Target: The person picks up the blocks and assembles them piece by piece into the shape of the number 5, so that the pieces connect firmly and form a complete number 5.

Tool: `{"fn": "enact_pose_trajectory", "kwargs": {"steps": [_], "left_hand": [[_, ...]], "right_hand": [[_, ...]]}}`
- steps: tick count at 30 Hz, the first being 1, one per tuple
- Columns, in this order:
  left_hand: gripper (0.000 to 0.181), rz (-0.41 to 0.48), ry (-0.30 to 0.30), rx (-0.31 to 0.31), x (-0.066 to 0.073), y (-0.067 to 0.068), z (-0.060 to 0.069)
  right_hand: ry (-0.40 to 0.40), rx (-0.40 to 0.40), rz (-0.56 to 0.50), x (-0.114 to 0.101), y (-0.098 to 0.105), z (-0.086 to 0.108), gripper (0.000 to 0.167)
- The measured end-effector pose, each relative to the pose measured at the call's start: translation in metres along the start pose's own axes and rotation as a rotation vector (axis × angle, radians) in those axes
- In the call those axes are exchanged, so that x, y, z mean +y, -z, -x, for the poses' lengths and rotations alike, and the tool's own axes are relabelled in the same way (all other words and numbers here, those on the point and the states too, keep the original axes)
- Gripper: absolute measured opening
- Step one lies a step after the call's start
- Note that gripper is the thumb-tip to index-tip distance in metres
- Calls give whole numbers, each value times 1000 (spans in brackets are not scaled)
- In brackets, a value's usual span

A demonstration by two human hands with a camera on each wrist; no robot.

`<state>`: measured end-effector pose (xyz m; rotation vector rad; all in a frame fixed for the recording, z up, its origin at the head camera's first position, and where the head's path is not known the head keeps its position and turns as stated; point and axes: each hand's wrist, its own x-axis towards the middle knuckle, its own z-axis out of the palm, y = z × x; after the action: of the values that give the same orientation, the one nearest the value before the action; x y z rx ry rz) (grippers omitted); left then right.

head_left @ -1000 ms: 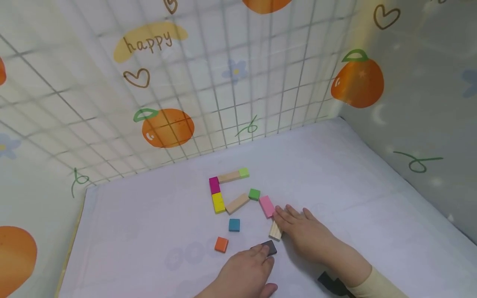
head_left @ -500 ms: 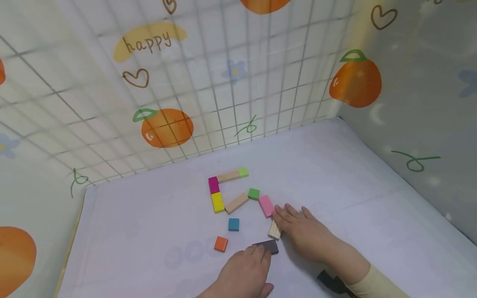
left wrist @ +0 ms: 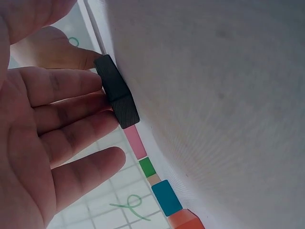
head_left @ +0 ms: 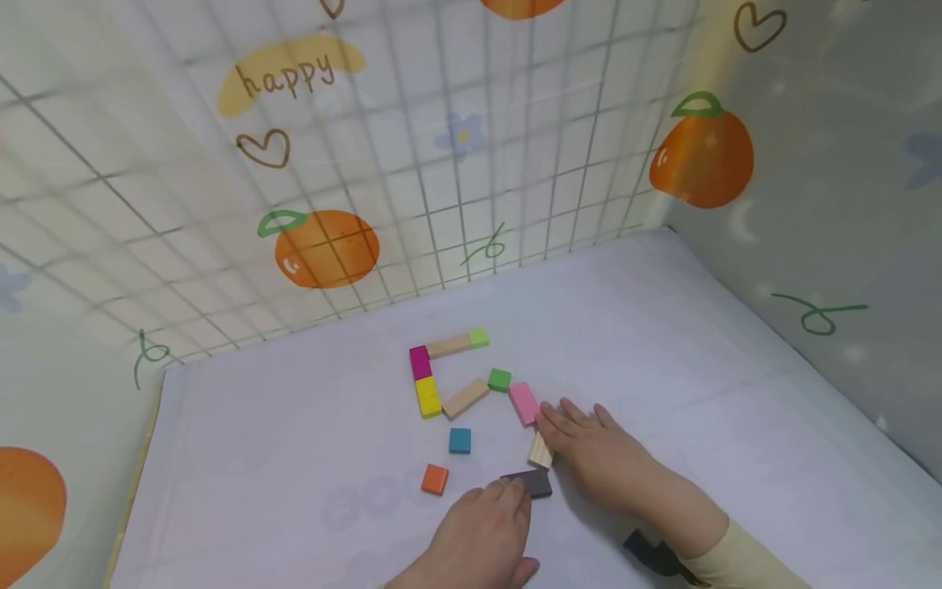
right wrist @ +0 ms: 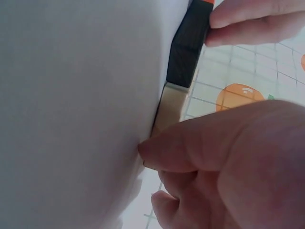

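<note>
My left hand [head_left: 482,532] touches the black block [head_left: 536,483] with its fingertips near the front. In the left wrist view its fingers [left wrist: 71,90] lie fairly straight against that block, and the thumb stays apart. My right hand [head_left: 599,458] holds a plain wooden block [head_left: 540,451]; in the right wrist view the thumb [right wrist: 181,145] lies against its side. The index fingertip covers the block's far end, beside a pink block [head_left: 524,404]. The wooden block's near end meets or nearly meets the black block. Beyond the pink block come a green block [head_left: 500,379] and another wooden block [head_left: 466,399].
A yellow block [head_left: 428,397], a magenta block [head_left: 420,362], a wooden block [head_left: 449,345] and a light green block [head_left: 479,336] continue the line. Separate blue [head_left: 459,440] and orange [head_left: 435,479] blocks lie left of the hands. Patterned walls [head_left: 471,155] border the white table [head_left: 280,458].
My left fingers have drawn back a little over the black block, which has shifted slightly right and turned toward the wooden block's near end. The right hand keeps its place.
</note>
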<state>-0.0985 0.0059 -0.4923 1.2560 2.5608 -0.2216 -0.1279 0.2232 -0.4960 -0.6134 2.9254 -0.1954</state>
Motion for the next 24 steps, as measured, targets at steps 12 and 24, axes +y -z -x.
{"fn": "enact_pose_trajectory", "kwargs": {"steps": [12, 24], "left_hand": [[71, 7, -13, 11, -1, 0, 0], [72, 9, -5, -4, -1, 1, 1]], "right_hand": [[-11, -14, -6, -1, 2, 0, 55], [-6, -10, 2, 0, -2, -1, 55]]}}
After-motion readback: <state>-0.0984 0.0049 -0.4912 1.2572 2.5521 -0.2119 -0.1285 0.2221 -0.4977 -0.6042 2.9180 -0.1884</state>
